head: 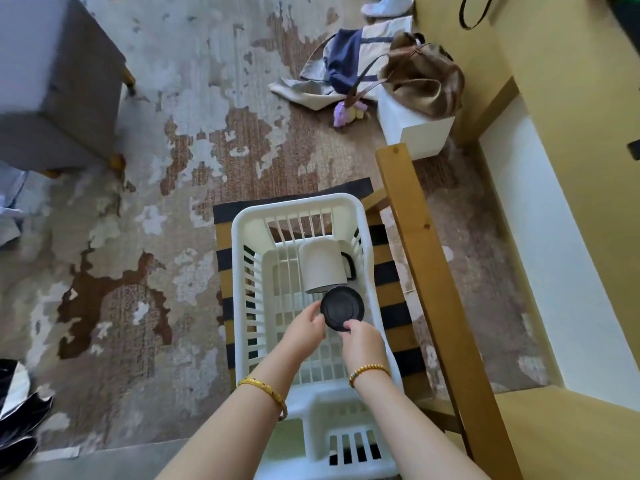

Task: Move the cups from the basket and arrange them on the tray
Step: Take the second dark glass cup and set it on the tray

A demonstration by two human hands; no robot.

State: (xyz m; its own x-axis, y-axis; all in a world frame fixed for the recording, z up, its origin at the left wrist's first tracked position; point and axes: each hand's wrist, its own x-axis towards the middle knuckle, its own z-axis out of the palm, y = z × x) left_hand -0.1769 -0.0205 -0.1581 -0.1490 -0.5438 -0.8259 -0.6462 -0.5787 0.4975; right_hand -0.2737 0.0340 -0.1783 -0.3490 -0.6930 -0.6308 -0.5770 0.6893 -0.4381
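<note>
Both hands pinch the black saucer — fingertips at its near rim.

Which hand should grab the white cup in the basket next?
Probably the right hand: the black handle of the white cylindrical cup points right. Both hands now hold the black round saucer, so one must let go first.

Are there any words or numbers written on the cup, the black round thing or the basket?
None to read: the white cup, the black saucer held in both hands and the white basket show plain surfaces, with no words, numbers or labels.
</note>
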